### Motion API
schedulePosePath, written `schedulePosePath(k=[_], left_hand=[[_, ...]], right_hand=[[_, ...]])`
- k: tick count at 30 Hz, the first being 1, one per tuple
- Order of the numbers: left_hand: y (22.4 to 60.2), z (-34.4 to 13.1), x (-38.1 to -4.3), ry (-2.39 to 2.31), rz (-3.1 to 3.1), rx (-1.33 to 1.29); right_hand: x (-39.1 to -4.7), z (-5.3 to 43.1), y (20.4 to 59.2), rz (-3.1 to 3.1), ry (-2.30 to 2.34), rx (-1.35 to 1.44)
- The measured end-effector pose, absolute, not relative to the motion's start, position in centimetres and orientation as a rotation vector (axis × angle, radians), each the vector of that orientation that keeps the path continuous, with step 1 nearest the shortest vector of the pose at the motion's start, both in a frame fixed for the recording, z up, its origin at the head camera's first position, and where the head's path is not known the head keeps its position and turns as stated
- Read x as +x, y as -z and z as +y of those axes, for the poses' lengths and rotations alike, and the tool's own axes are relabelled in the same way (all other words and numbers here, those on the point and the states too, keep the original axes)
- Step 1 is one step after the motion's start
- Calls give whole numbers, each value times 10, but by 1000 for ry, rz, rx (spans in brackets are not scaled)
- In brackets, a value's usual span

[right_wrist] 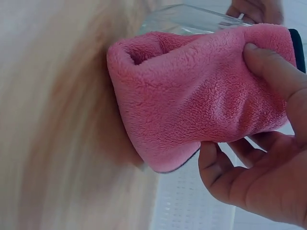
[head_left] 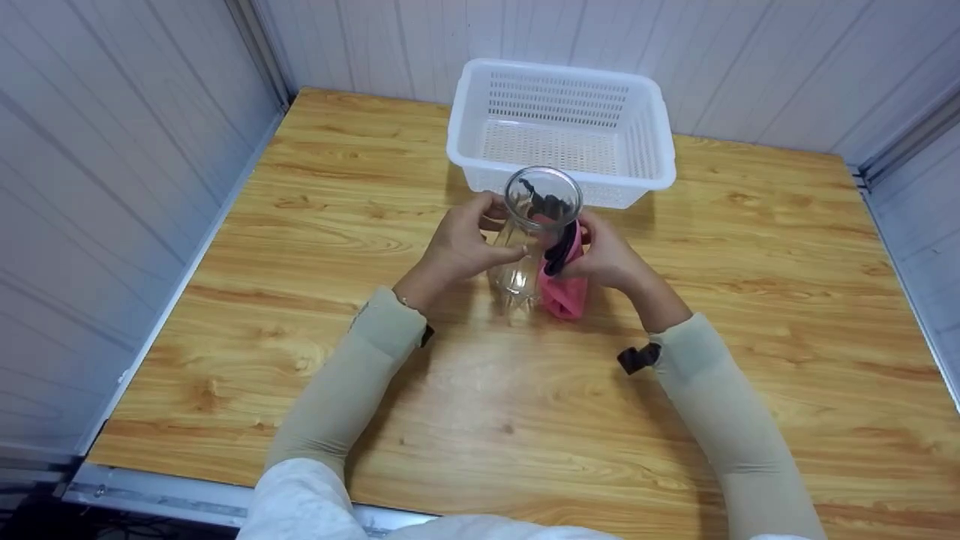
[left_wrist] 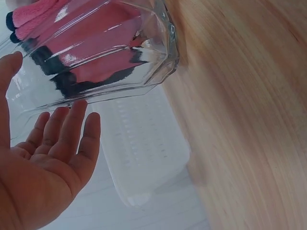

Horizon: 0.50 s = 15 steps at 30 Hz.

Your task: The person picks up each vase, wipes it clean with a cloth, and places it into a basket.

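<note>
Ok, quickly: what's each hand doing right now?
Left hand: open, at the glass jar; firm contact can't be told.
Right hand: closed, holding the pink cloth.

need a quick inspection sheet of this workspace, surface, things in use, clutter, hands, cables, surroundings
Surface: wood-grain table, light glare near the middle.
Job's things: clear glass jar, mouth up; folded pink cloth with dark edging, beside the jar on the right hand's side.
Clutter: nothing seen apart from a white perforated basket behind the jar.
Grippers: left hand holds the jar lightly between thumb and fingers; right hand grips the cloth.
Cables: thin dark lines, probably cables, below the table at lower left.
Surroundings: pale panelled walls at the back and both sides.
</note>
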<state>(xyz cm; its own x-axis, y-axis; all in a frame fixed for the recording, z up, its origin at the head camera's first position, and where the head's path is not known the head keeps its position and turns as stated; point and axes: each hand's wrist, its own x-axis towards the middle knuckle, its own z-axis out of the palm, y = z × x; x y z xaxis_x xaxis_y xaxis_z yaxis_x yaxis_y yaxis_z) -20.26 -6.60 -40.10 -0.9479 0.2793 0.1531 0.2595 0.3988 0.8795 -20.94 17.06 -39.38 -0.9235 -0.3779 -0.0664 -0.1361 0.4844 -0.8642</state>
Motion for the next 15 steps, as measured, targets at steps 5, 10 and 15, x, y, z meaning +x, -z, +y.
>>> schedulePosePath(k=[5, 10, 15], left_hand=[[402, -66, -201, -1671, 2612, 527], [402, -66, -200, -1644, 2646, 556], [403, -68, -200, -1572, 2691, 585]], right_hand=[[-194, 163, 379, 2494, 1356, -454], [-189, 161, 376, 2533, 1342, -516], [-187, 159, 377, 2551, 1341, -531]])
